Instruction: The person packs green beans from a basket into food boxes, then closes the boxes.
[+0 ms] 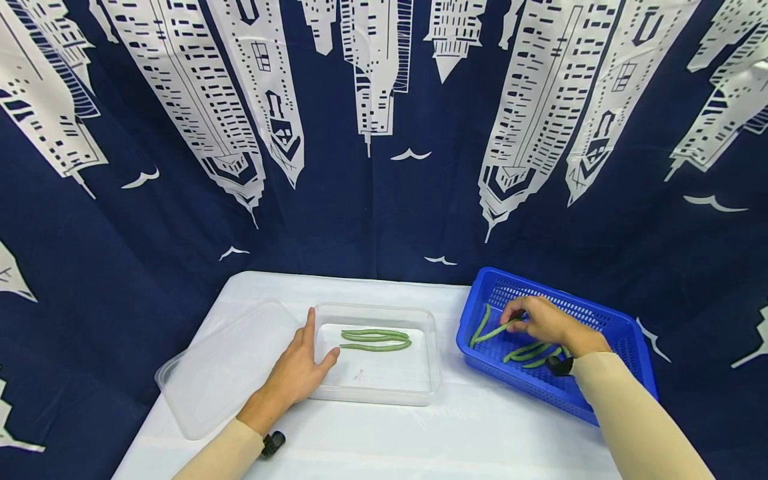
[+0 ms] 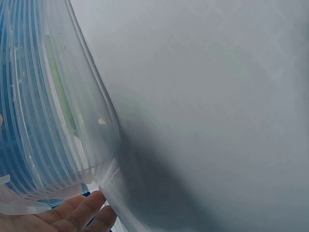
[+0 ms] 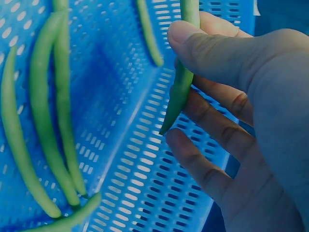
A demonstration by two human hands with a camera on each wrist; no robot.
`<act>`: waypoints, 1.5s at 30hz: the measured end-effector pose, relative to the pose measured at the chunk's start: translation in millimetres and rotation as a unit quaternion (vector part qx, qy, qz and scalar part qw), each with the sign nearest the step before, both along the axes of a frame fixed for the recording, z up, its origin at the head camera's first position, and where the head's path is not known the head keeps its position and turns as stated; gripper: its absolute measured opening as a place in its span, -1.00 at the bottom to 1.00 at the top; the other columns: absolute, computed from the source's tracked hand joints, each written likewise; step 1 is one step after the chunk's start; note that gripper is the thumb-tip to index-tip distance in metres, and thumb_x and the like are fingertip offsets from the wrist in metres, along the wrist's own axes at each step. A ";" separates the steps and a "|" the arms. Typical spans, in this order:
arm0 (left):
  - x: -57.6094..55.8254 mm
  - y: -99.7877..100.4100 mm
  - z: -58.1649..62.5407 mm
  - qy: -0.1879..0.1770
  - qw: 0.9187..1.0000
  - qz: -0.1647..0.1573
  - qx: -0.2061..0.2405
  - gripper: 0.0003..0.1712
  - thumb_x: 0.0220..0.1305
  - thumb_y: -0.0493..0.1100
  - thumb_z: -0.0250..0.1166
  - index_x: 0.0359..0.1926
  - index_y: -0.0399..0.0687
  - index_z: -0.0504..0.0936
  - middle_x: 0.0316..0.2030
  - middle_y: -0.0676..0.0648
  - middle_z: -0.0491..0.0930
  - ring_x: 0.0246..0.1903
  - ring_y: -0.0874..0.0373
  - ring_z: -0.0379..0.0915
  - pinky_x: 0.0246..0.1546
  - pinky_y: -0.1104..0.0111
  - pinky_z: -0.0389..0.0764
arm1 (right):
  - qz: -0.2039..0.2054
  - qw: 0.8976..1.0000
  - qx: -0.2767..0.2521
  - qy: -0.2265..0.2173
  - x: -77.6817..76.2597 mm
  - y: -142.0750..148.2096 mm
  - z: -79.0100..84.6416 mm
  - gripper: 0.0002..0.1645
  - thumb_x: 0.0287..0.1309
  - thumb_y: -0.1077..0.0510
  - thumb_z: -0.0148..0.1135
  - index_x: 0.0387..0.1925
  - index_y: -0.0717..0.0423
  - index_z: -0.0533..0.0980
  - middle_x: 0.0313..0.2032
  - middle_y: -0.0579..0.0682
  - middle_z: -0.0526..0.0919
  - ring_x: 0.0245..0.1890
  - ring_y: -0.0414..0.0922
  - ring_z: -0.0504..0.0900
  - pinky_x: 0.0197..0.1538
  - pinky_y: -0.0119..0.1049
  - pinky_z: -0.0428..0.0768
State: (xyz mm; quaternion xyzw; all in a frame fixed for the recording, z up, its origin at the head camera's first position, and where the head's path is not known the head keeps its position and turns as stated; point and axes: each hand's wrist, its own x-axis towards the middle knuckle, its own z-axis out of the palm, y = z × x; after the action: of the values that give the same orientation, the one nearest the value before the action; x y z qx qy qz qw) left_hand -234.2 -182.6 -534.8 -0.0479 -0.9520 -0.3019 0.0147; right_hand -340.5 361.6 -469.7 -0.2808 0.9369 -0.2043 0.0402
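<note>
Head view: a green bean (image 1: 498, 331) is held in the right hand (image 1: 543, 321), pinched between thumb and fingers, inside a blue plastic basket (image 1: 624, 340). The basket is rectangular with rounded corners and a solid rim; its walls are perforated with rows of slots.

Right-wrist view confirms the grasp: the held bean is slim, smooth and slightly curved, tapering to a point below the thumb. Loose beans (image 3: 41, 87), similarly long and bowed, lie on the basket's perforated floor.

The left hand (image 1: 300, 370) is released, fingers extended and thumb spread apart, positioned at the left edge of a clear plastic container (image 1: 372, 397). Firmness of contact cannot be told. The container is shallow and rectangular, with rounded corners; slender beans (image 1: 375, 347) lie lengthwise on its floor. Left-wrist view shows ribbed, translucent plastic beside the fingertips.

A flat translucent lid (image 1: 228, 370) rests left of the container on a smooth white tabletop (image 1: 492, 440). Behind hangs navy fabric (image 1: 372, 207), printed with white buildings.
</note>
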 end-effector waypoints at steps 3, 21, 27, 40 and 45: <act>-0.1 -0.4 -0.2 -0.002 1.000 0.000 0.000 0.25 0.74 0.30 0.27 0.94 -0.15 -0.28 0.71 -0.50 0.33 0.66 -0.48 0.42 0.64 -0.30 0.51 | -0.011 1.000 -0.003 -0.004 2.2 0.6 7.9 -0.82 0.42 0.28 0.64 -0.19 -0.10 0.83 -0.16 -0.20 0.88 -0.11 -0.23 0.74 0.08 -0.06 0.84; -1.5 0.2 -0.7 -0.004 1.000 -0.001 0.003 0.26 0.73 0.31 0.28 0.94 -0.15 -0.27 0.70 -0.49 0.35 0.66 -0.46 0.43 0.64 -0.29 0.51 | -0.019 0.997 -0.022 0.076 23.3 -37.9 48.2 -0.78 0.47 0.30 0.59 -0.09 -0.13 0.83 -0.19 -0.22 0.84 -0.14 -0.22 0.77 -0.02 -0.27 0.84; -0.3 1.1 -1.2 -0.006 1.000 -0.002 0.008 0.26 0.73 0.31 0.28 0.94 -0.14 -0.27 0.72 -0.48 0.34 0.67 -0.45 0.41 0.66 -0.30 0.49 | -0.027 0.994 0.003 0.110 32.5 -62.5 55.9 -0.82 0.50 0.20 0.61 -0.05 -0.21 0.84 -0.17 -0.24 0.84 -0.14 -0.21 0.79 -0.09 -0.21 0.79; 0.9 1.4 0.0 -0.007 1.000 -0.001 0.005 0.25 0.73 0.32 0.27 0.95 -0.12 -0.28 0.72 -0.48 0.34 0.66 -0.46 0.43 0.64 -0.30 0.51 | 0.017 0.990 0.001 0.139 46.9 -118.1 54.6 -0.81 0.48 0.13 0.63 0.01 -0.25 0.85 -0.23 -0.28 0.83 -0.24 -0.32 0.73 -0.26 -0.33 0.66; 1.4 0.6 -0.3 -0.008 1.000 0.001 0.004 0.25 0.74 0.31 0.27 0.95 -0.12 -0.28 0.72 -0.47 0.34 0.66 -0.45 0.43 0.63 -0.30 0.52 | 0.050 0.991 -0.002 0.122 47.7 -145.7 47.7 -0.81 0.48 0.13 0.63 -0.02 -0.27 0.85 -0.24 -0.30 0.84 -0.30 -0.38 0.71 -0.32 -0.38 0.63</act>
State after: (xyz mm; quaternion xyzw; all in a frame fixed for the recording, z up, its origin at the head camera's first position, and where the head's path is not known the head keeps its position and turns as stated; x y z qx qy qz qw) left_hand -232.8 -182.1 -535.1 -0.0451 -0.9510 -0.3058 0.0079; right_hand -292.8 216.0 -422.0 -0.3502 0.9192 -0.1679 -0.0650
